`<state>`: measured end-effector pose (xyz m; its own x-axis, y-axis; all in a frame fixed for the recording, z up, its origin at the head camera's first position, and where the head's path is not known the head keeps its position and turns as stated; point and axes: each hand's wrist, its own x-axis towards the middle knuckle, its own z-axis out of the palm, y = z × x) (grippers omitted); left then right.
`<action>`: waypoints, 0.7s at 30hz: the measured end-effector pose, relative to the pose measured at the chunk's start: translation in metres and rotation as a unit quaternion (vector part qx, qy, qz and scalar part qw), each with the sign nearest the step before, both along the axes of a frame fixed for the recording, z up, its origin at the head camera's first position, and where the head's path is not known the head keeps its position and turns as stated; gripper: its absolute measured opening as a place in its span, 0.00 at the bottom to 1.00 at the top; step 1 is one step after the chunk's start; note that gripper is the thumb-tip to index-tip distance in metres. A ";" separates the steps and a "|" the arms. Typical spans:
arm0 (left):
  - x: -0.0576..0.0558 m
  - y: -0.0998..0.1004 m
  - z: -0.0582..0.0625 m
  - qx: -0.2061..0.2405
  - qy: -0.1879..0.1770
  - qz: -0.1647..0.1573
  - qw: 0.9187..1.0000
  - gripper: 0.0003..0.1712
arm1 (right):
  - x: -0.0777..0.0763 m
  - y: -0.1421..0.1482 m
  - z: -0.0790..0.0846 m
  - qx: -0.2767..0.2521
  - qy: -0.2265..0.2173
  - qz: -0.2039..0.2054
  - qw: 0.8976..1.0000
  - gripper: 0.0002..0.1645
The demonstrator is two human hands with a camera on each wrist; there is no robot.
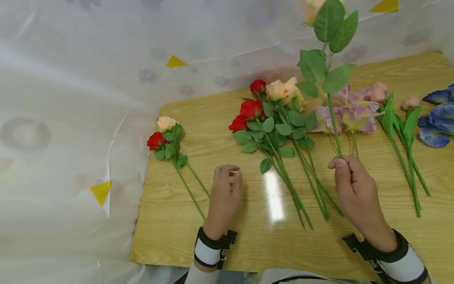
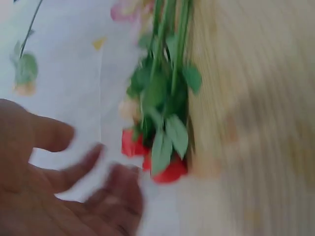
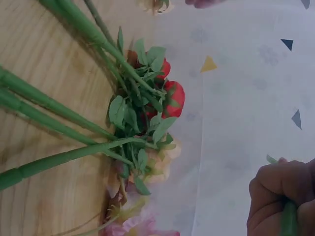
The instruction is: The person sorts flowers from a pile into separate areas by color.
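Observation:
My right hand [image 1: 354, 187] pinches the green stem of a peach rose [image 1: 312, 10], holding it upright above the table; its leaves hide part of the scene behind, and the bloom is cut off by the top of the head view. My left hand [image 1: 225, 193] hovers over the table with loosely bent fingers and nothing in them. To its left lie a red rose [image 1: 156, 141] and a second peach rose [image 1: 166, 123]. Between my hands lies a bunch of red roses [image 1: 251, 108] and peach roses [image 1: 276, 90], stems toward me.
Pink-purple flowers [image 1: 360, 112] lie behind the raised stem. Pink tulips [image 1: 411, 102] and blue flowers [image 1: 440, 122] are at the right. The wooden table [image 1: 177, 244] meets a pale plastic sheet [image 1: 71, 118] with yellow triangles at the back and left.

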<state>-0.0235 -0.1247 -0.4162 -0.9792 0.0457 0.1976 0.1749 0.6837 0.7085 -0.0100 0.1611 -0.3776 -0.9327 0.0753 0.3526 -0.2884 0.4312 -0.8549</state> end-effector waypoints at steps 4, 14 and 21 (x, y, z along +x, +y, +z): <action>-0.002 -0.022 -0.006 -0.081 -0.077 0.117 0.987 0.21 | 0.000 0.004 -0.006 0.055 -0.036 -0.019 0.998 0.12; -0.003 -0.050 -0.025 -0.105 -0.158 0.229 0.955 0.26 | -0.002 0.014 -0.026 0.139 -0.102 -0.023 0.985 0.18; -0.008 -0.063 -0.036 -0.138 -0.115 0.262 0.948 0.25 | -0.002 0.019 -0.036 0.161 -0.111 -0.011 0.981 0.19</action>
<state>-0.0316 -0.1876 -0.4520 -0.8974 -0.4404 0.0278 -0.3778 0.7992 0.4674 -0.0123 0.1798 -0.4136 -0.9885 0.0137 0.1503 -0.0989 0.6934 -0.7138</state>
